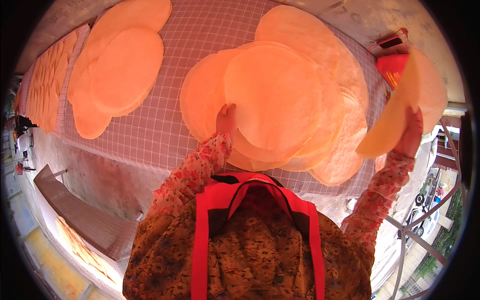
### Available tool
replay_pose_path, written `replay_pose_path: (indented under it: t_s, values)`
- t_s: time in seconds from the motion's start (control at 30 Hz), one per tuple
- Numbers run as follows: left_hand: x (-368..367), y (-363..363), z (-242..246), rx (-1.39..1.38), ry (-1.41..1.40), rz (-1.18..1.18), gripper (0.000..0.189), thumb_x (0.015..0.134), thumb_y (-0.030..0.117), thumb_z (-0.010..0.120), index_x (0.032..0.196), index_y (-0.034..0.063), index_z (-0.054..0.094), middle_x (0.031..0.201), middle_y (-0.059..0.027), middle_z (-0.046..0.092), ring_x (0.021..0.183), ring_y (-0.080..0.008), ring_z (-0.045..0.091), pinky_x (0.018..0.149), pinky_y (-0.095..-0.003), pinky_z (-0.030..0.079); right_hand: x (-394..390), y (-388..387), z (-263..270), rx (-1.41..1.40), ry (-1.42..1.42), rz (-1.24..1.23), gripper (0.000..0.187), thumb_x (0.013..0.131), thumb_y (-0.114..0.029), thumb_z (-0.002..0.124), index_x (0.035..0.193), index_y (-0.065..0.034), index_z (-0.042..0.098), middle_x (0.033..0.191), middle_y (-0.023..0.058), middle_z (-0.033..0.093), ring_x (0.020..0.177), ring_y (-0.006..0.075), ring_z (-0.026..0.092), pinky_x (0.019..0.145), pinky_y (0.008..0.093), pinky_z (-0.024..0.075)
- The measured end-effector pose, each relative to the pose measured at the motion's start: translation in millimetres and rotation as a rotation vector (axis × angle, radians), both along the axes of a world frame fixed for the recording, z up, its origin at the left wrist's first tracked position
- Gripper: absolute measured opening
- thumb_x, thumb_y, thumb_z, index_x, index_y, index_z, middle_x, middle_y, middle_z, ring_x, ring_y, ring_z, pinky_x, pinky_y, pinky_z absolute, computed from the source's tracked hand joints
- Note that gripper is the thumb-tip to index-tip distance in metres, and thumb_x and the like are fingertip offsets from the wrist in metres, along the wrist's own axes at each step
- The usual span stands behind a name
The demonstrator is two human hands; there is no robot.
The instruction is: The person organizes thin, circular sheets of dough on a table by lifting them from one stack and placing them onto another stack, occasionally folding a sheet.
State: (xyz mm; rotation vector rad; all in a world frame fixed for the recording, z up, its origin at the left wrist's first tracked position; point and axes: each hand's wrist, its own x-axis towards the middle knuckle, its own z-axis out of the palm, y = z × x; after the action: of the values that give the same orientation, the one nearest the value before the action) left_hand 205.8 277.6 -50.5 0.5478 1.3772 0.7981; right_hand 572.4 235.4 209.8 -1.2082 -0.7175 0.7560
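Several thin round orange sheets, which look like flatbreads or wrappers, lie in an overlapping pile [273,93] on a checked cloth before me. My left hand [227,119] pinches the lower left edge of the top sheet between thumb and fingers. Out to the right, my right hand [411,131] holds another thin round sheet [393,108], which hangs partly folded over and apart from the pile. Paler sheets [347,138] with a bumpy surface show beneath the pile's right side.
Further overlapping sheets [125,71] lie at the left of the checked cloth [202,30]. Beyond them stands a rack or tray [48,82] with rows of sheets. A red bag [392,67] is at the right. Metal bars [420,225] cross at the lower right.
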Motion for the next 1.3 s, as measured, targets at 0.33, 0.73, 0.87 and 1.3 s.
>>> replay_pose_path:
  t_s: [0.33,0.73,0.87,1.3]
  values:
    - [2,-13,22,-0.029,-0.158,-0.071,0.020,0.090,0.018,0.042,0.096,0.0033,0.054,0.084,-0.0058,0.060,0.073,-0.0161,0.061,0.063,-0.0307,0.054,-224,18,-205,-0.022,-1.192,0.575,0.014,0.076,-0.004,0.055,0.090,-0.0032,0.056,0.097,0.0123,0.061,0.084,0.0302,0.059,0.070,0.0375,0.0495]
    - [-5,-19,30,-0.047,-0.316,-0.071,0.022,0.086,0.014,0.044,0.099,-0.0009,0.052,0.090,-0.0099,0.060,0.078,-0.0193,0.060,0.073,-0.0329,0.051,-228,-22,-213,-0.105,-1.139,0.586,0.026,0.078,-0.014,0.058,0.101,-0.0004,0.055,0.100,0.0146,0.059,0.093,0.0334,0.055,0.078,0.0391,0.0475]
    - [-17,-37,14,0.073,-0.021,-0.033,0.029,0.083,0.020,0.055,0.103,-0.0016,0.052,0.092,-0.0095,0.059,0.082,-0.0168,0.059,0.073,-0.0287,0.049,-175,-2,-229,-0.383,-0.950,0.474,0.016,0.083,-0.018,0.058,0.085,-0.0026,0.054,0.071,0.0145,0.055,0.065,0.0302,0.056,0.063,0.0348,0.0461]
    - [-56,-37,-13,-0.013,0.002,-0.011,0.022,0.079,0.013,0.062,0.093,-0.0010,0.052,0.066,-0.0042,0.053,0.055,-0.0096,0.054,0.043,-0.0221,0.041,-149,40,-62,0.213,-1.682,0.404,0.025,0.076,-0.001,0.053,0.101,-0.0033,0.057,0.101,0.0120,0.061,0.086,0.0282,0.059,0.072,0.0352,0.0499]
